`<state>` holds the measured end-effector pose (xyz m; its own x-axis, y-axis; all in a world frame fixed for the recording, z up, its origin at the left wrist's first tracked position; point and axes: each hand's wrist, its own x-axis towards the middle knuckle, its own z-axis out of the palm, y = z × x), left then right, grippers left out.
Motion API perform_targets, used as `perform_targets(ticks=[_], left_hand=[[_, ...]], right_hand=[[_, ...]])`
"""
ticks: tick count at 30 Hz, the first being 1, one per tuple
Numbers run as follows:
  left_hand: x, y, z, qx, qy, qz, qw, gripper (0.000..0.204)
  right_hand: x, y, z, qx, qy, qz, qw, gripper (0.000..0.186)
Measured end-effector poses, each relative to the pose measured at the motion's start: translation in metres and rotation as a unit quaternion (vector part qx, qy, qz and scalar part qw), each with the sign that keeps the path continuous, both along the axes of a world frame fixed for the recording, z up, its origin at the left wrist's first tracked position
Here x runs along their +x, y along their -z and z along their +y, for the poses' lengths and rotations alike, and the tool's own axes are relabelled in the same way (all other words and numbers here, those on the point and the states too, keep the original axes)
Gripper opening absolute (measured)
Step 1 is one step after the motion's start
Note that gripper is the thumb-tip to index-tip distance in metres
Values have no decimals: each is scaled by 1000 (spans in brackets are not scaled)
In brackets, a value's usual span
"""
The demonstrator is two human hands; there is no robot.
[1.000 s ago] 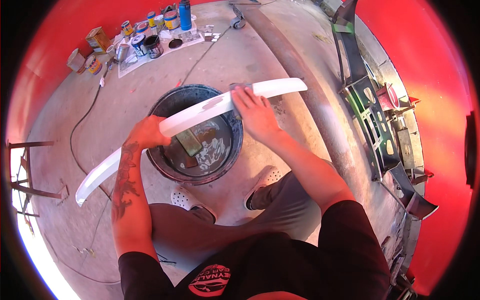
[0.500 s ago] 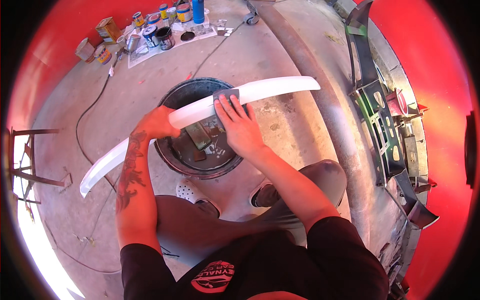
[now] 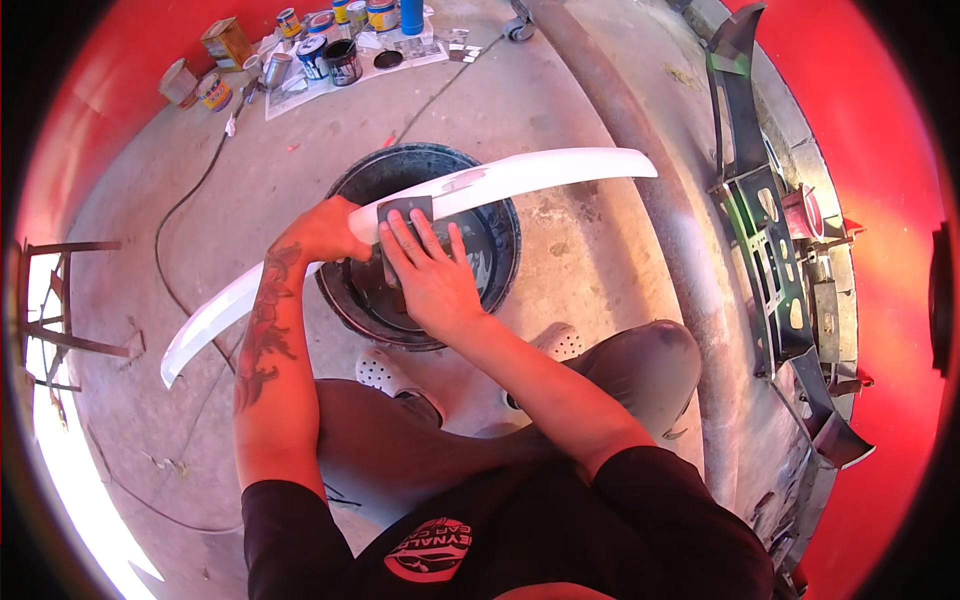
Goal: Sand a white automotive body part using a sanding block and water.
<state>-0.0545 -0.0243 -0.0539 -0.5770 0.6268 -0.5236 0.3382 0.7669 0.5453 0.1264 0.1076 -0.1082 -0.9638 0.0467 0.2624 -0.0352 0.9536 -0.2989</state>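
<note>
A long, curved white part (image 3: 560, 165) lies crosswise over a black bucket (image 3: 495, 285) with murky water in it. My left hand (image 3: 325, 228) is closed around the part left of its middle. My right hand (image 3: 430, 275) lies flat with fingers stretched out on a dark grey sanding sheet (image 3: 405, 208), pressing it against the part just beside my left hand. A dull, reddish-grey patch shows on the white surface right of the sheet. Much of what is in the bucket is hidden by my right hand.
Several paint cans (image 3: 342, 62) and a blue bottle (image 3: 411, 15) stand on paper at the back left. A cable (image 3: 200, 175) runs along the concrete floor. Dark curved vehicle parts (image 3: 770, 290) line the red wall at right. A metal stand (image 3: 65, 330) is at far left.
My right hand and the sheet have slid leftward along the white part, toward my left hand. My left hand and the part have shifted slightly rightward and upward in the view.
</note>
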Motion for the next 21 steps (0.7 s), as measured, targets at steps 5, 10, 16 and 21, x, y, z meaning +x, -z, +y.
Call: perform_targets(ticks=[5, 10, 16, 21], left_hand=[[0, -9, 1, 15, -7, -14, 1000, 44], [-12, -4, -18, 17, -4, -18, 1000, 44], [-8, 11, -4, 37, 26, 24, 999, 41], [2, -2, -4, 4, 28, 74, 997, 52]], right_hand=[[10, -6, 55, 13, 72, -35, 997, 62], [2, -10, 60, -21, 117, -55, 991, 70], [5, -19, 17, 67, -11, -107, 992, 70], [17, 2, 100, 104, 197, -126, 967, 64]])
